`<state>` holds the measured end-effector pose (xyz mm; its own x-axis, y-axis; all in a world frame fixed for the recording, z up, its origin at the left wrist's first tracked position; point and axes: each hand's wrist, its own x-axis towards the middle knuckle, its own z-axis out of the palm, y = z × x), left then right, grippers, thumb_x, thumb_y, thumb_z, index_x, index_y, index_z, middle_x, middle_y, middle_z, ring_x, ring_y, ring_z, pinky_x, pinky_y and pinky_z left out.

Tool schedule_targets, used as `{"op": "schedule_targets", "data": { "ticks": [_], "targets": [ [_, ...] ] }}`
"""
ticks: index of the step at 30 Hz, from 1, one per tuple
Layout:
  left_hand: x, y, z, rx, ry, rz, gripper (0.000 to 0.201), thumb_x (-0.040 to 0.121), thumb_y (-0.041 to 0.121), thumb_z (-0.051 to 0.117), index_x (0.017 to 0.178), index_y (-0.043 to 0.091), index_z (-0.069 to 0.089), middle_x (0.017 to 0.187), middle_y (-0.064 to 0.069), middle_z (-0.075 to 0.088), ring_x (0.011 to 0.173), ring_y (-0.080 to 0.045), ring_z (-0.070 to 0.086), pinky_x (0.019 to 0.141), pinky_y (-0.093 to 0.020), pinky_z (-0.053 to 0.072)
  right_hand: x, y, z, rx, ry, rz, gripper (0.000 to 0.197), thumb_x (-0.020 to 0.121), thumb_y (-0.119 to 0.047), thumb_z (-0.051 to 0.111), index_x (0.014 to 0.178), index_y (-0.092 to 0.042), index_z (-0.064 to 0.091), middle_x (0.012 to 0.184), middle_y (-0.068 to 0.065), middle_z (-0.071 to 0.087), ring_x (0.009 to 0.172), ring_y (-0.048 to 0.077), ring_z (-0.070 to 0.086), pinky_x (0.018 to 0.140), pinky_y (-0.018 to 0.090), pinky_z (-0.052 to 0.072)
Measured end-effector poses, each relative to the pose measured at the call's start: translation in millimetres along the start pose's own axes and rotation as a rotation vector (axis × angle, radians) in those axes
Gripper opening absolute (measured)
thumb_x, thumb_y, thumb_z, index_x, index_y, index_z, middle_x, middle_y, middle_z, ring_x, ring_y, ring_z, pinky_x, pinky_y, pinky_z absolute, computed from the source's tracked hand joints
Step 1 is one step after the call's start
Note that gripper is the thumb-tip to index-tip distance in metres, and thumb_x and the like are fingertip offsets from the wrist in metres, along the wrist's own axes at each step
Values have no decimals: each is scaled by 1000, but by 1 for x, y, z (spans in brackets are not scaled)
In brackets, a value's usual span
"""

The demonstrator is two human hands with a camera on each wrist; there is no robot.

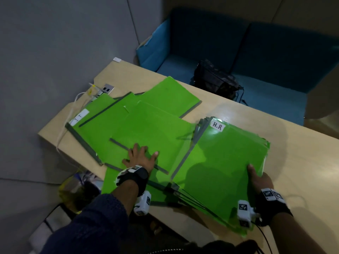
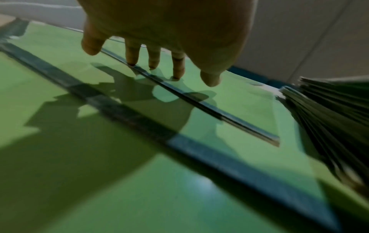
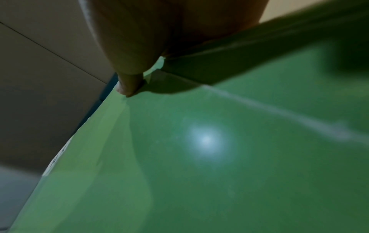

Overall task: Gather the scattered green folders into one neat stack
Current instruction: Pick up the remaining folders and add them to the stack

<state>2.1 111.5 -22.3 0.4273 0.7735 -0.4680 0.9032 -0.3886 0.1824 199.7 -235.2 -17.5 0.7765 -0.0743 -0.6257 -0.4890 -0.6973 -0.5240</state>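
Observation:
Several green folders with grey spines lie fanned across the wooden table (image 1: 302,162). A thick stack (image 1: 225,162) topped by a folder labelled "H.R" (image 1: 217,126) sits at the right. My right hand (image 1: 256,177) grips the stack's near right edge, thumb on top (image 3: 129,85), fingers hidden under it. My left hand (image 1: 141,156) lies flat with spread fingers (image 2: 177,67) on a loose folder (image 1: 152,129) at the centre left. Another folder labelled "IT" (image 1: 95,116) lies farther left, and one more (image 1: 170,96) at the back.
A blue sofa (image 1: 275,52) with a dark bag (image 1: 214,77) stands behind the table. A socket plate (image 1: 107,88) and white cable (image 1: 73,107) are at the table's left end. Bags sit on the floor at the lower left (image 1: 73,187).

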Motion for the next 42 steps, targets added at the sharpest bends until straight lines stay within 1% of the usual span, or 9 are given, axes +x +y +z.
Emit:
{"op": "schedule_targets", "data": {
  "ticks": [3,9,13,17,24,28,32,35,42],
  "targets": [
    [-22,-16,11,60,104,73,53,90,64,42,128,28,51,147,-8,33,137,-31,29,107,-52,29,0,0,-1,-32,-3,-12,85,80,-83,41,107,-4,56,90,20,66,71,37,67,67,59,60],
    [-30,-42,10,-3,134,99,44,91,57,50,121,26,60,132,-8,44,126,-31,38,101,-45,39,-2,0,-5,-83,-23,-12,87,78,-87,38,104,-5,56,92,21,67,70,38,68,63,52,60],
    [-10,-63,-14,-266,221,-367,83,81,62,62,141,10,39,148,-16,30,137,-38,29,106,-52,34,0,0,-7,-81,-50,-6,99,72,-92,37,104,0,57,85,20,67,65,33,66,59,45,58],
    [9,-84,-35,-311,53,-676,113,68,77,63,145,3,26,149,-21,29,140,-39,28,111,-56,28,-1,-1,-10,-113,-56,15,116,53,-101,31,107,-2,57,84,23,66,55,30,64,45,36,52],
    [34,-90,-41,-240,-49,-551,105,68,73,66,144,7,39,148,-19,37,135,-38,36,105,-50,38,23,16,-11,-226,-42,18,112,45,-109,24,101,-16,51,108,32,67,65,35,70,48,41,55],
    [34,-85,-45,-373,-69,-645,115,70,65,71,153,10,14,157,-18,20,140,-41,31,110,-50,34,7,6,-11,-184,-51,40,120,51,-105,30,110,-6,58,94,31,67,57,34,67,44,41,54],
    [33,-77,-54,-408,-51,-622,107,76,69,61,153,10,16,157,-18,15,140,-39,29,109,-47,32,9,8,-10,-170,-47,49,126,54,-103,36,120,2,57,94,29,66,60,35,66,48,45,56],
    [34,-75,-57,-269,-77,-593,107,77,80,46,151,5,23,154,-20,22,142,-36,24,111,-47,30,-2,-3,-8,-151,-54,36,101,78,-87,40,108,8,59,77,27,66,52,31,64,46,37,53],
    [41,-89,-57,-184,-83,-503,106,72,89,35,132,4,56,133,-22,56,117,-37,56,99,-47,45,5,0,-5,-124,-33,26,100,80,-86,37,102,9,61,77,29,67,54,34,68,48,34,52]
  ]
}}
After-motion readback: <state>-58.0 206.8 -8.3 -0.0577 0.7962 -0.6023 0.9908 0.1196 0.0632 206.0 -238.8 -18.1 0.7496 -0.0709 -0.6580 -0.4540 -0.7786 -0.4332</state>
